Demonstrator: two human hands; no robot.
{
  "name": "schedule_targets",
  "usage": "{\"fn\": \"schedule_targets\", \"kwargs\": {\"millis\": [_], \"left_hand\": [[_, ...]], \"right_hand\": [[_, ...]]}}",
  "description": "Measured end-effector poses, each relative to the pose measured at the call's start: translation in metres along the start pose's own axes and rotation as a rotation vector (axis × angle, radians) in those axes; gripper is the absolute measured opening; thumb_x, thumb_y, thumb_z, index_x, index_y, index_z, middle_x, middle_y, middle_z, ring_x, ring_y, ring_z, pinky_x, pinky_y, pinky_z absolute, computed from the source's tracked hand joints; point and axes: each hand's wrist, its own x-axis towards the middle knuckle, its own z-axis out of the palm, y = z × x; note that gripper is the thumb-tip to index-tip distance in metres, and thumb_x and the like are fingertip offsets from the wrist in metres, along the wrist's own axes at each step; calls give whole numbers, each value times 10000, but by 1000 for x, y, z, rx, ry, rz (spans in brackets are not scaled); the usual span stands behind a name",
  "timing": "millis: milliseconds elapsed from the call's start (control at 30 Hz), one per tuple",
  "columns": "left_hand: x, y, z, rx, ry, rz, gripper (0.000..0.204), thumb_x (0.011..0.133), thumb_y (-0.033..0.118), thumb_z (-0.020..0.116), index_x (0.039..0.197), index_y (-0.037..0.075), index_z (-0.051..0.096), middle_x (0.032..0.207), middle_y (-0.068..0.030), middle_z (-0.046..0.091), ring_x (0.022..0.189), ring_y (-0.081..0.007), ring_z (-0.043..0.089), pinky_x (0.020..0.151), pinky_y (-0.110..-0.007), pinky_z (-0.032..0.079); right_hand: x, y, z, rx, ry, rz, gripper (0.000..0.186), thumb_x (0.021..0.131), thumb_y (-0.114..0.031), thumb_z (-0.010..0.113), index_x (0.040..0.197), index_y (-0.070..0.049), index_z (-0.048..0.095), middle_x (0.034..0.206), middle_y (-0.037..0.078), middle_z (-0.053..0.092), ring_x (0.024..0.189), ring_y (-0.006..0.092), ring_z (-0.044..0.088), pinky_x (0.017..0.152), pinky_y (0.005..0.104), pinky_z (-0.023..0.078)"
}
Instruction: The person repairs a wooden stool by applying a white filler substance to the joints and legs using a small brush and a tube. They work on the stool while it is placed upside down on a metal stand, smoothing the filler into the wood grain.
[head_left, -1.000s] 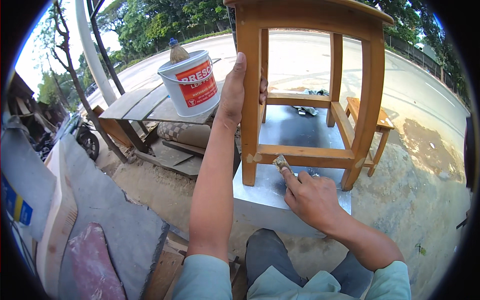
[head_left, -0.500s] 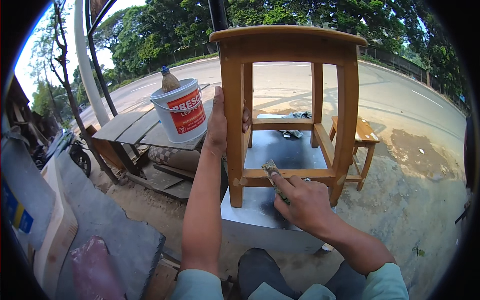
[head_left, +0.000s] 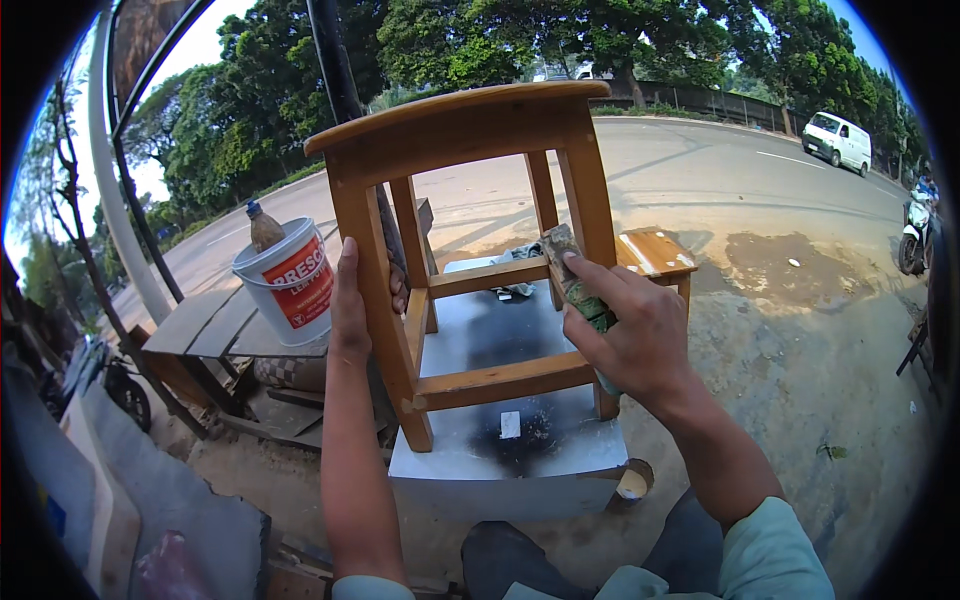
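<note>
A wooden stool [head_left: 455, 135] stands tilted in front of me on a white board [head_left: 430, 465] with a dark sprayed patch. My left hand [head_left: 349, 305] is wrapped round its left near leg, thumb on the outer side and fingertips showing behind. In my right hand [head_left: 640, 330] is a flat, stained green-and-brown block [head_left: 565, 250], pinched between thumb and fingers beside the stool's right near leg. Whether the block touches the wood cannot be made out. A small white rectangular piece [head_left: 510, 425] lies on the board under the front rail.
To the left, a white bucket [head_left: 288, 285] with a red label holds a bottle [head_left: 265, 230] on a wooden bench [head_left: 200, 318]. Behind the stool lies a crumpled cloth [head_left: 525, 253]. A smaller stool [head_left: 660, 252] and an open tin [head_left: 634, 484] stand right. A van [head_left: 840, 143] is on the road.
The stool has leaned leftward and turned, with my left hand still on its leg. My right hand has raised the block from the front rail to the right leg. The view has swung right.
</note>
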Motion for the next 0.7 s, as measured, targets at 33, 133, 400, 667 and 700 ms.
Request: {"fn": "schedule_targets", "kwargs": {"millis": [33,133,400,667,700], "left_hand": [[0,-1,0,8,4,-2,607,955,675,460,937,73,535,655,-47,517,506,-130,530,475,-247,448],[0,-1,-1,10,13,-5,578,959,657,470,935,84,536,653,-44,519,500,-129,531,467,-244,443],[1,-4,-3,4,50,0,565,947,662,494,941,100,543,642,-33,504,490,-132,510,471,-252,427],[-1,-2,6,-31,67,-28,570,935,670,518,997,104,540,673,-30,506,515,-127,500,463,-242,414],[-3,0,3,11,122,-26,575,918,686,534,982,114,552,664,-20,509,509,-114,504,456,-232,418]], "right_hand": [[3,3,-3,-4,19,6,440,831,-249,687,1239,-86,661,780,108,631,671,292,659,629,419,520],[9,8,-12,13,51,32,448,837,-252,681,1252,-85,653,825,121,655,700,303,664,662,424,522],[70,65,6,517,543,115,421,1026,-200,541,1416,-79,437,1188,133,606,1026,220,592,919,357,461],[151,76,28,849,482,254,904,744,-216,862,1427,-52,293,1240,168,524,1126,254,533,989,373,445],[154,77,36,846,491,222,877,767,-214,857,1428,-67,300,1198,139,533,1076,207,540,930,341,474]]}}
